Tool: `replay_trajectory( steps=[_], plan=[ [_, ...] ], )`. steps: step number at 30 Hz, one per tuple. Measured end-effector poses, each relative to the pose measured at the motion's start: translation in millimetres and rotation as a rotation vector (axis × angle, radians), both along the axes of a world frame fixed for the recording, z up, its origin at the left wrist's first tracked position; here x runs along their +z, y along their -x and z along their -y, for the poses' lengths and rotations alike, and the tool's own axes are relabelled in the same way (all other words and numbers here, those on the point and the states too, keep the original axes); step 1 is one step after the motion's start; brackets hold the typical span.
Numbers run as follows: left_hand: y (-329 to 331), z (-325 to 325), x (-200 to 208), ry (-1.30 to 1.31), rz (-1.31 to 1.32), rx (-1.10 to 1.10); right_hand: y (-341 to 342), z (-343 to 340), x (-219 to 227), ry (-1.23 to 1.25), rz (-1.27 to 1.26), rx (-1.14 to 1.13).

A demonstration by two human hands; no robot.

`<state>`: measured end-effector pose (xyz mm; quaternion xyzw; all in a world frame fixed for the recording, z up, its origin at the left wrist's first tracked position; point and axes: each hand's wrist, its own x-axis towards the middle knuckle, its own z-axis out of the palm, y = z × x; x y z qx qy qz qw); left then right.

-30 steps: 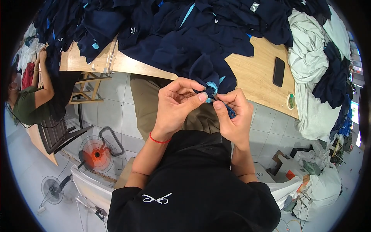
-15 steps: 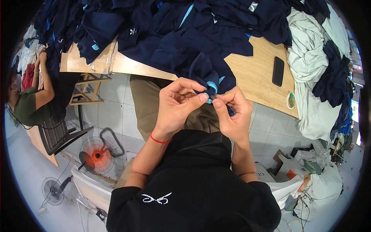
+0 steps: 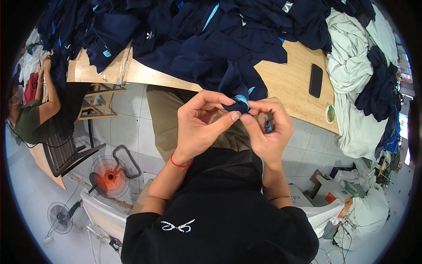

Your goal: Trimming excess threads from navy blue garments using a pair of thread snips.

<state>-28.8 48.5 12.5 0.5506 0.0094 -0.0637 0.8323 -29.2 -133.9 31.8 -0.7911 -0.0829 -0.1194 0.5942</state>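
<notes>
A navy garment (image 3: 233, 79) hangs off the table's near edge, a light blue band (image 3: 241, 97) showing on the part drawn toward me. My left hand (image 3: 200, 125) pinches the folded navy cloth between thumb and fingers, just left of that band. Close against it, the thumb and forefinger of my right hand (image 3: 269, 132) meet at the cloth's right edge. Inside the curled fingers of the right hand sits a small blue object (image 3: 267, 125), mostly hidden; its kind cannot be made out.
More navy garments (image 3: 176, 26) pile across the wooden table (image 3: 303, 83). A black phone (image 3: 316, 80) and a small round container (image 3: 330, 114) lie at right, beside pale cloth (image 3: 349, 57). At left, another person (image 3: 37, 114) sits near an orange fan (image 3: 110, 177).
My right hand has shifted slightly right and turned, showing the blue object in its fingers. The left hand has rolled the cloth, with a navy flap now over the band's lower part.
</notes>
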Motion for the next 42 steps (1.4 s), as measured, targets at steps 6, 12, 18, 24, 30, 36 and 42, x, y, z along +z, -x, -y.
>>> replay_trajectory(
  steps=[6, 12, 18, 24, 30, 36, 42],
  plan=[
    [1.1, 1.2, 1.3, -0.022, 0.055, 0.07, -1.8, -3.9, -17.1, -0.261, 0.014, -0.176],
    [0.6, 1.8, -5.5, 0.038, 0.01, 0.054, -3.2, -6.8, -1.1, -0.003, 0.089, -0.072],
    [1.5, -1.0, -17.6, 0.075, -0.023, 0.11, -16.9, 21.1, -40.1, -0.395, -0.198, -0.268],
    [1.1, -28.6, -44.4, 0.214, -0.234, 0.275, -23.6, 43.3, -53.8, -0.176, -0.262, -0.303],
    [-1.7, -26.2, -42.7, 0.318, -0.248, 0.299, -9.6, 13.5, -61.2, -0.152, -0.449, -0.02],
    [33.8, -31.4, -69.4, 0.489, -0.131, -0.164, -11.1, 3.4, -80.3, -0.956, -0.966, 0.001],
    [28.8, -28.0, -79.4, -0.365, 0.065, -0.327, -7.1, 8.0, -60.9, -0.626, -0.725, -0.154]
  ],
)
